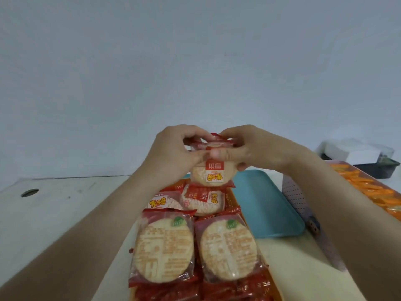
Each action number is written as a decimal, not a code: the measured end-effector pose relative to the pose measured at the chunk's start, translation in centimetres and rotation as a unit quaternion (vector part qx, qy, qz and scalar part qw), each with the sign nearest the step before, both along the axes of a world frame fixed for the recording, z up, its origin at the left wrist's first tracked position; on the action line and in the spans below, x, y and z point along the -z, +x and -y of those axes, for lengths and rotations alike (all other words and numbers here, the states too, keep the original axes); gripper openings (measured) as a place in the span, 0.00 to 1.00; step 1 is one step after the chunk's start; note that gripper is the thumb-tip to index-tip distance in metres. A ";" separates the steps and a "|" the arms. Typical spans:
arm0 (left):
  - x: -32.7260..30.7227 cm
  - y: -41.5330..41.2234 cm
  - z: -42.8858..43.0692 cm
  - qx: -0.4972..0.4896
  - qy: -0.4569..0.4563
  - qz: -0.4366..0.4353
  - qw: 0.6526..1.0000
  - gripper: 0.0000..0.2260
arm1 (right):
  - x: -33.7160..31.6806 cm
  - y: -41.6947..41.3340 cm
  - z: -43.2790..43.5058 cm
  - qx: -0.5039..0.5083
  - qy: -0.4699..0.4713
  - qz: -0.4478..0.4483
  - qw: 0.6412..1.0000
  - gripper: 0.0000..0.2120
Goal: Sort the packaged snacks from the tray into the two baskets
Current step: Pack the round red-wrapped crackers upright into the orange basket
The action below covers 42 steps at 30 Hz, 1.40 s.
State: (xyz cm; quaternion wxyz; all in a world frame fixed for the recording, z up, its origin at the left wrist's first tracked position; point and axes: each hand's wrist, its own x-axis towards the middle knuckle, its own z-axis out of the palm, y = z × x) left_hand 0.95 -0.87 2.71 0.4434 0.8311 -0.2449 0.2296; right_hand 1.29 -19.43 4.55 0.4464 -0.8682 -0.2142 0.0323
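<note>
Nearest, well below the fingers, two rice cracker packets lie printed back up and side by side, one (pixel 162 248) under the left forearm's line and one (pixel 227 250) to its right. They rest on a layer of red packets (pixel 227 290) too crowded to count. Just beyond, closer under the fingers, two more packets lie label up, a left one (pixel 167 203) and a right one (pixel 204 200). All of them sit in an orange basket (pixel 229 199). Above them the left hand (pixel 173 153) and right hand (pixel 256 151) meet, fingertips curled in and pinching the red top edge of a fifth rice cracker packet (pixel 211 172), which hangs just below the fingers over the basket. Whether the crumpled red wrapper between the fingertips is a further packet cannot be told. Right of the fingers lies a teal tray (pixel 267 203), then a lavender perforated basket (pixel 297 198) partly hidden by the right forearm, then a heap of orange-wrapped snacks (pixel 373 192). Farther right stands a dark bin (pixel 368 168). Everything rests on a white table (pixel 76 192) with a round hole (pixel 30 192), before a pale grey wall (pixel 195 61).
</note>
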 end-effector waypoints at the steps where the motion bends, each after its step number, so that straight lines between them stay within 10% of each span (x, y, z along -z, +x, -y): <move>1: -0.3 0.0 0.1 -0.003 0.007 0.004 1.000 0.14 | 0.0 0.2 0.2 -0.006 -0.004 -0.002 1.000 0.18; 4: -0.6 0.1 -0.8 -0.094 0.135 -0.063 0.984 0.18 | 0.6 0.7 1.3 0.030 0.038 0.013 0.999 0.15; 7: -0.2 -0.4 -1.4 -0.178 0.433 -0.172 0.867 0.30 | 1.3 1.0 2.2 0.085 0.150 0.005 0.985 0.14; 10: 1.0 -0.3 -0.3 -0.155 0.521 -0.218 0.810 0.36 | 2.5 1.3 2.1 0.101 0.206 -0.036 0.973 0.12; 14: 1.3 0.9 0.3 -0.120 0.438 -0.226 0.862 0.38 | 4.3 1.1 2.0 0.095 0.293 -0.113 0.945 0.05; 18: 1.3 2.0 -0.9 -0.083 0.156 -0.216 0.960 0.27 | 4.8 0.6 2.7 0.068 0.338 -0.145 0.928 0.04; 22: -0.1 2.3 -2.6 -0.108 -0.071 -0.132 0.983 0.24 | 4.7 -0.1 1.6 0.037 0.220 -0.028 0.974 0.13; 26: -0.5 1.2 -2.5 -0.088 -0.019 -0.105 0.990 0.18 | 4.2 -0.4 -0.5 0.012 -0.102 0.183 0.978 0.25; 30: -0.4 0.8 -2.5 -0.075 0.057 -0.048 0.994 0.19 | 2.5 -1.1 -2.9 -0.039 -0.353 0.191 0.915 0.31; 35: -0.3 0.6 -3.0 -0.053 0.052 -0.043 0.996 0.19 | 1.2 -0.9 -4.3 -0.083 -0.409 0.064 0.906 0.33; 42: -0.5 0.6 -4.1 -0.050 0.020 -0.033 0.998 0.19 | -0.5 -1.2 -4.2 -0.067 -0.416 0.177 0.890 0.25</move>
